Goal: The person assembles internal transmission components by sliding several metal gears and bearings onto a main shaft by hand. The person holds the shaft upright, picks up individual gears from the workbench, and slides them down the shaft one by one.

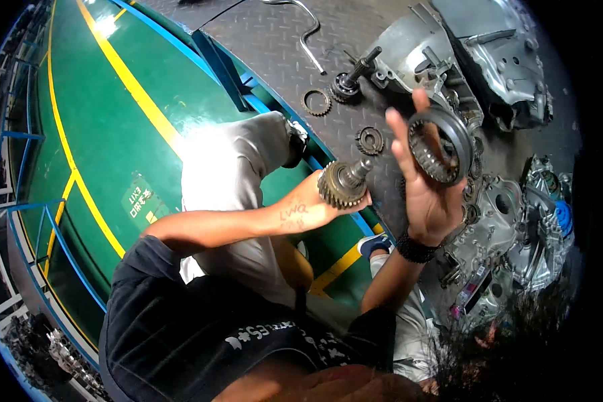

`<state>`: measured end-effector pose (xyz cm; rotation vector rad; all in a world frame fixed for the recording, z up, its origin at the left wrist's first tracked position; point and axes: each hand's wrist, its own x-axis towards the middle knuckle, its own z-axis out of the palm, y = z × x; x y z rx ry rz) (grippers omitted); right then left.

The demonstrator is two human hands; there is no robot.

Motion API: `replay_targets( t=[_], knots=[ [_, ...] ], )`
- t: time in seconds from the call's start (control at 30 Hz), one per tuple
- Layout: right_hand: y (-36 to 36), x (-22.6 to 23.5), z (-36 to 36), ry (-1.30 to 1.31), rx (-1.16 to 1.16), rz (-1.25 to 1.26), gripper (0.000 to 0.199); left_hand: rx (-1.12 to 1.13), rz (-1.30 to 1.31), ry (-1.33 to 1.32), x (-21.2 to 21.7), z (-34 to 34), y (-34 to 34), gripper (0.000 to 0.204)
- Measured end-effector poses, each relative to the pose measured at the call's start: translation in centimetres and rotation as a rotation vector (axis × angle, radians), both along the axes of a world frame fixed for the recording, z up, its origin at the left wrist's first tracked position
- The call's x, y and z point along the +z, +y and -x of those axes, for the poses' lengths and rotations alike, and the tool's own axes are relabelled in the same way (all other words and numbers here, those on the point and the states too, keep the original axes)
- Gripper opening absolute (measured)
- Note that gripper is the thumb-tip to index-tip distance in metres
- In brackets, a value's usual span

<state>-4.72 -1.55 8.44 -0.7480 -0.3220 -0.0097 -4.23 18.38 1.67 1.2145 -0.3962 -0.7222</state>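
Observation:
My left hand (309,204) is closed round a gear shaft (342,185), a helical-toothed gear with a stub end that points up and to the right. To its right, my right hand (427,194) is raised with two fingers stretched upward. It holds a dark steel synchronizer sleeve (461,144), toothed on the inside, against the palm and fingers. The sleeve is apart from the gear shaft. Part of my right hand's grip is hidden behind the sleeve. Below that hand, a dark beaded bracelet (417,249) circles the wrist.
On the grey metal bench (268,50) lie a thin toothed ring (316,102), a slotted hub (370,141), a splined shaft (355,77) and a bent metal rod (309,37). Gearbox housings (409,47) and castings (499,208) stand on the right. A blue rail (214,63) edges the bench.

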Motion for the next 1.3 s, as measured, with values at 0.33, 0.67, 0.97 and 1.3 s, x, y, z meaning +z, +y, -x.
replay_targets(
  t=[0.33,0.67,0.97,1.3],
  knots=[
    [-3.1,0.6,4.1,0.039,-0.557,0.639,0.062,-0.101,-0.120,-0.119,-0.4,0.9,-1.8,0.022],
    [-2.1,-6.9,5.7,0.031,-0.588,2.185,0.074,-0.272,-0.101,-0.207,-0.9,3.1,-1.3,0.024],
    [0.7,-4.6,2.2,-0.042,-0.764,1.864,0.066,-0.213,0.014,-0.052,-0.3,2.9,-0.7,0.022],
    [7.2,-9.9,-7.5,-0.527,-0.521,1.924,0.042,-0.344,0.133,-0.149,0.6,2.3,0.6,0.018]
  ],
)
